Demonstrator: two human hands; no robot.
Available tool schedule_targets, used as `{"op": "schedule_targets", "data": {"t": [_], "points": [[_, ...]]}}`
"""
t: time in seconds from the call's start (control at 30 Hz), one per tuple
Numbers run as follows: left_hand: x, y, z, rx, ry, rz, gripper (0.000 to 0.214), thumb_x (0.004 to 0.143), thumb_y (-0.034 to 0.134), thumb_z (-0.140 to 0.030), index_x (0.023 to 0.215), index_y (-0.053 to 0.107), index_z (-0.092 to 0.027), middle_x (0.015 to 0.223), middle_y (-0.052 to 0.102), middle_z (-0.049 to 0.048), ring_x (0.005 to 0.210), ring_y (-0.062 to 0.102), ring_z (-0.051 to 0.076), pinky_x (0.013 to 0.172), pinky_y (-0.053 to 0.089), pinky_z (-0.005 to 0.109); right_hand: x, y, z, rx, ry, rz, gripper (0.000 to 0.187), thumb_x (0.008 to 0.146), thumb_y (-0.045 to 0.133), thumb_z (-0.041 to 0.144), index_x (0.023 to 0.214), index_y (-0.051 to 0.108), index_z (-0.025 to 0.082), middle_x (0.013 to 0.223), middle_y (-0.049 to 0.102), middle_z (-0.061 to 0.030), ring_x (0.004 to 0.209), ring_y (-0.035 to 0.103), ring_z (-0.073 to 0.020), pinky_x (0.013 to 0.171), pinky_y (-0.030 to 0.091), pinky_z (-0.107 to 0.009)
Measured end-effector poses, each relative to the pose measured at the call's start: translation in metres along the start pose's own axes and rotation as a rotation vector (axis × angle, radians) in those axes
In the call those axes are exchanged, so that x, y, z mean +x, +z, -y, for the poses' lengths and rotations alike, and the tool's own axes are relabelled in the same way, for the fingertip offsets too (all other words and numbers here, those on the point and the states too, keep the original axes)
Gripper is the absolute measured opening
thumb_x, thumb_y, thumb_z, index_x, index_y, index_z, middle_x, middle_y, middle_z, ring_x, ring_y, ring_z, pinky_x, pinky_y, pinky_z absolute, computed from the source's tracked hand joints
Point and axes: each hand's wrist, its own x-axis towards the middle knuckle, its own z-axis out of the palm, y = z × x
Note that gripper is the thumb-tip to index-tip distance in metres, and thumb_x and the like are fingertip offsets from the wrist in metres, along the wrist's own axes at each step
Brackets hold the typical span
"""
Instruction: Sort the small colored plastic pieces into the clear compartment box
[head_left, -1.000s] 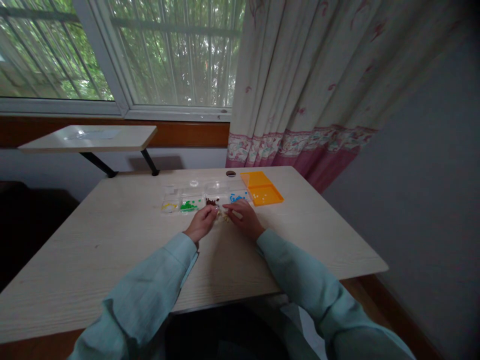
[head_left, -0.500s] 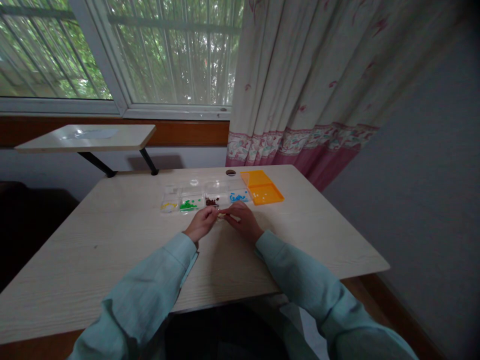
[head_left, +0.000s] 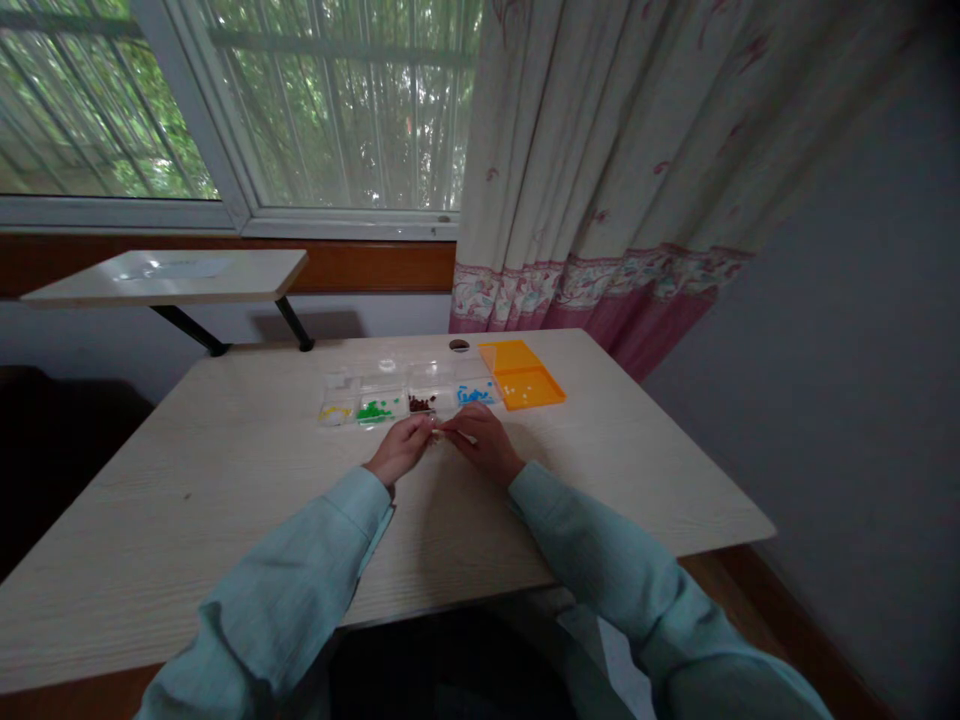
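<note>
Small pale pieces (head_left: 434, 437) showed at the meeting fingertips of the left hand (head_left: 401, 450) and right hand (head_left: 487, 442), low over the near middle of the table (head_left: 300, 540). Both hands were pinched nearly closed on them; their number and exact shape were too small to tell. Just beyond stood a row of clear boxes (head_left: 442, 398), holding, from left to right, yellow pieces (head_left: 335, 412), green pieces (head_left: 375, 411), dark red pieces (head_left: 421, 404) and blue pieces (head_left: 475, 395). Beside the row's right end lay an open orange case (head_left: 514, 353) with a few whitish pieces (head_left: 528, 389) inside. A patterned curtain (head_left: 540, 200) hung behind.
</note>
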Motion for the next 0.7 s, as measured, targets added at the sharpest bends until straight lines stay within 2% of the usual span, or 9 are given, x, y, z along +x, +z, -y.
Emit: {"op": "schedule_targets", "data": {"t": [0.2,0.33,0.57,0.7], "points": [[-0.002,-0.001,-0.005,0.041,-0.015,-0.002,0.048,0.084,0.051,-0.06,0.073,0.063,-0.014,0.063,0.053,-0.0004,0.059,0.045,0.011,0.054,0.035,0.021,0.0,0.0,0.001,0.005,0.011,-0.015,0.021,0.095,0.052,0.033,0.092,0.069,0.022,0.077,0.066,-0.0053,0.077,0.058,-0.0192,0.076,0.045,-0.036],[-0.003,-0.002,-0.007,0.1,0.004,-0.056,0.048,0.086,0.049,-0.058,0.078,0.067,-0.015,0.059,0.051,-0.0011,0.057,0.044,0.011,0.054,0.034,0.022,0.002,-0.008,-0.01,-0.056,0.064,-0.037,0.023,0.095,0.051,0.034,0.088,0.07,0.023,0.079,0.068,-0.0047,0.079,0.058,-0.0194,0.078,0.044,-0.036],[-0.001,-0.003,-0.005,0.14,0.062,-0.119,0.047,0.087,0.048,-0.056,0.08,0.069,-0.015,0.064,0.056,0.0,0.063,0.05,0.013,0.062,0.039,0.024,-0.002,-0.044,-0.066,-0.32,0.349,-0.212,0.027,0.092,0.054,0.038,0.085,0.074,0.021,0.084,0.069,-0.0064,0.085,0.056,-0.0218,0.083,0.041,-0.037],[-0.002,-0.002,-0.01,0.174,0.078,-0.124,0.047,0.087,0.049,-0.056,0.079,0.069,-0.015,0.068,0.06,0.0016,0.068,0.053,0.014,0.064,0.041,0.024,-0.013,-0.064,-0.092,-0.476,0.574,-0.275,0.032,0.091,0.051,0.039,0.087,0.075,0.019,0.09,0.068,-0.009,0.092,0.052,-0.024,0.089,0.036,-0.04]]}}
